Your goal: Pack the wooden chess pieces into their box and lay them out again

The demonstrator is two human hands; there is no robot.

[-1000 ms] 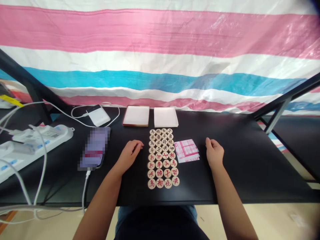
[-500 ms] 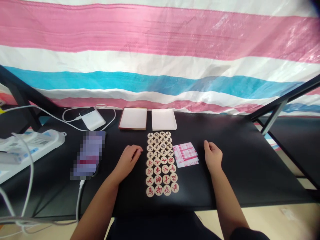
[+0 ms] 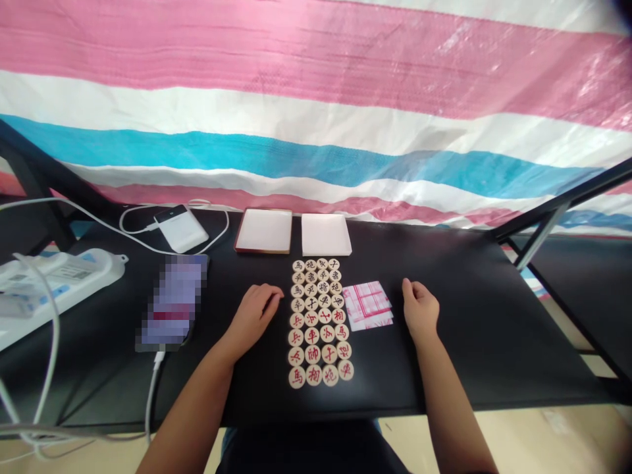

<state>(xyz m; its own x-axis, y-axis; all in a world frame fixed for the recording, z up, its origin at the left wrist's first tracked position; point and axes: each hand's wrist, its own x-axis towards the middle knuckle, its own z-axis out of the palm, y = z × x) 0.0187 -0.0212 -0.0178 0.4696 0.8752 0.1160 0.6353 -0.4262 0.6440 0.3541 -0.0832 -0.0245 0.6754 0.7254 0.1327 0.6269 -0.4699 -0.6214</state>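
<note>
My left hand (image 3: 254, 313) and right hand (image 3: 421, 309) rest curled, empty, flanking the chess pieces (image 3: 320, 320); folded paper (image 3: 368, 305) lies just right. Their block runs lengthwise, near to far.

I see bare black table (image 3: 498, 329) right of the right hand (image 3: 421, 309); the xiangqi pieces (image 3: 318, 321) and folded paper (image 3: 368, 305) block the middle.

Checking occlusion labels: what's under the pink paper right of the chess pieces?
White edges of lower folds peek out beneath the paper, all lying on the black table. Anything between the folds is covered.
</note>
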